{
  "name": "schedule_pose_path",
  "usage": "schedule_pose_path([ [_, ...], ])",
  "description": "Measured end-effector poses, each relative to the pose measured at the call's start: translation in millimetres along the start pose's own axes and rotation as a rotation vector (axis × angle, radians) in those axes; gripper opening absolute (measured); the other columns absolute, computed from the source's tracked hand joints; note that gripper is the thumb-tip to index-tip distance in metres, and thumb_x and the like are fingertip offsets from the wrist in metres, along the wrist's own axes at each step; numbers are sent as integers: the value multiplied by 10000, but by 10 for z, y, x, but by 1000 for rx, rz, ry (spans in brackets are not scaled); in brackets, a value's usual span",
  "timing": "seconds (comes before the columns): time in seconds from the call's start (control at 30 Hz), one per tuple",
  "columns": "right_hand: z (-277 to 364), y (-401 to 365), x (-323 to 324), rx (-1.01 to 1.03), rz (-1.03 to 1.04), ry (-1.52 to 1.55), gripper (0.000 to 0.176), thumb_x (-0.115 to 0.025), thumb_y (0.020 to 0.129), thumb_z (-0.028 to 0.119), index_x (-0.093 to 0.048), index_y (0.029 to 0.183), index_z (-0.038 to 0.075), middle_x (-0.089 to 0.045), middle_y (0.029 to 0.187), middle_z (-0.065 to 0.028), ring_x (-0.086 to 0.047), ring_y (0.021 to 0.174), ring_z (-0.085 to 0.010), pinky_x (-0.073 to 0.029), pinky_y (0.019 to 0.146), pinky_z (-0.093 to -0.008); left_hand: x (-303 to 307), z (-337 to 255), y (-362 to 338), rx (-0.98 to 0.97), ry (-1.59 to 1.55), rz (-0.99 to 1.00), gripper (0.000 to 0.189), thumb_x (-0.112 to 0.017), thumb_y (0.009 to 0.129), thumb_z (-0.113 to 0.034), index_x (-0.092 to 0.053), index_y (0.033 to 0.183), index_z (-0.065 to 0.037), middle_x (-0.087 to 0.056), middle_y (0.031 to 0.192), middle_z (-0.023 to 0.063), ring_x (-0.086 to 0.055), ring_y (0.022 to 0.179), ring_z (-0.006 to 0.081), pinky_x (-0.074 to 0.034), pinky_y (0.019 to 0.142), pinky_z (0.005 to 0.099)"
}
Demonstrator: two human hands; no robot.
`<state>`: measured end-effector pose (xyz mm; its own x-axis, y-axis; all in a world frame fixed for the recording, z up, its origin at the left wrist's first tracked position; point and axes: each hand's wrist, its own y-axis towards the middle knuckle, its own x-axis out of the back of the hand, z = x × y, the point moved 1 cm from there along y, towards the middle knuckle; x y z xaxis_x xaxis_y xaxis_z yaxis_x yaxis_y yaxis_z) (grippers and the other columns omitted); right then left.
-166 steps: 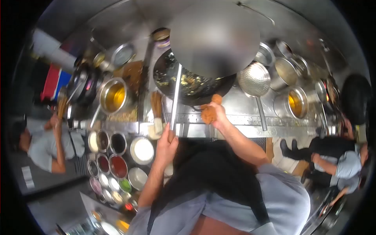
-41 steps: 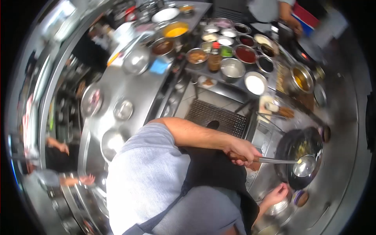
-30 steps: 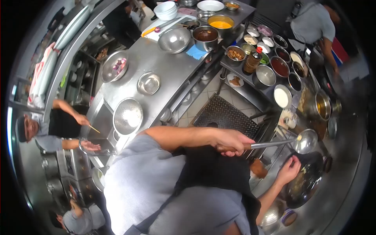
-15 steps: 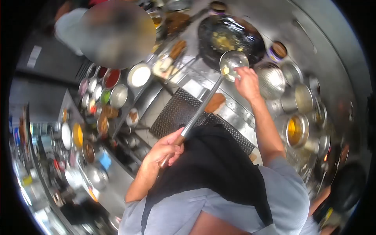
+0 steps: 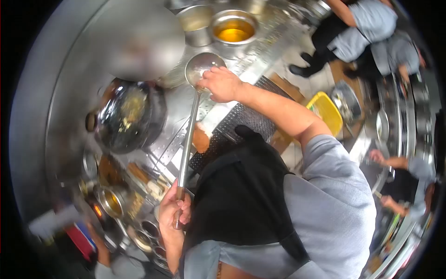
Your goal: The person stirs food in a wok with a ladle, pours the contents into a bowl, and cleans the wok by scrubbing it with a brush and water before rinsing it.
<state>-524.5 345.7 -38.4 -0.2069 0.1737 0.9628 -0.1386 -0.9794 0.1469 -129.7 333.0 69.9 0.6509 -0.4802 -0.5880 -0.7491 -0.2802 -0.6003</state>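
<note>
My left hand (image 5: 176,209) is wrapped round the wooden grip of a long-handled ladle (image 5: 187,146), low in front of the black apron. The ladle's metal bowl (image 5: 206,63) is at the upper middle. My right hand (image 5: 222,84) is at the near right edge of this bowl, fingers curled over the rim and fingertips inside. A small pale bit shows beside them; whether they pinch anything is hidden. Left of the ladle, a dark wok (image 5: 155,109) holds yellowish pieces of food (image 5: 134,106) and lies apart from both hands.
A pot of amber liquid (image 5: 234,33) and a steel pot (image 5: 194,25) stand beyond the ladle bowl. A yellow basket (image 5: 327,111) is to the right. Several co-workers (image 5: 371,28) stand at the right; another person's arm (image 5: 98,244) shows at lower left. A blurred oval covers the upper left.
The view has swung round, so the wok now appears at left and co-workers show at right. My left hand still grips the ladle, and my right hand is still at its bowl.
</note>
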Motion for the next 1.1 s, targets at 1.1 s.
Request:
schedule_pose_path([
  [1.1,-1399,-4539,710,-1002,33,-580,195,-564,845,139,-687,992,104,-674,1047,-95,-601,1084,-293,-493,913,-431,-2089,1181,1811,-316,1360,701,725,-568,875,-1,-303,1546,-68,-578,749,46,-519,495,91,-446,465,258],
])
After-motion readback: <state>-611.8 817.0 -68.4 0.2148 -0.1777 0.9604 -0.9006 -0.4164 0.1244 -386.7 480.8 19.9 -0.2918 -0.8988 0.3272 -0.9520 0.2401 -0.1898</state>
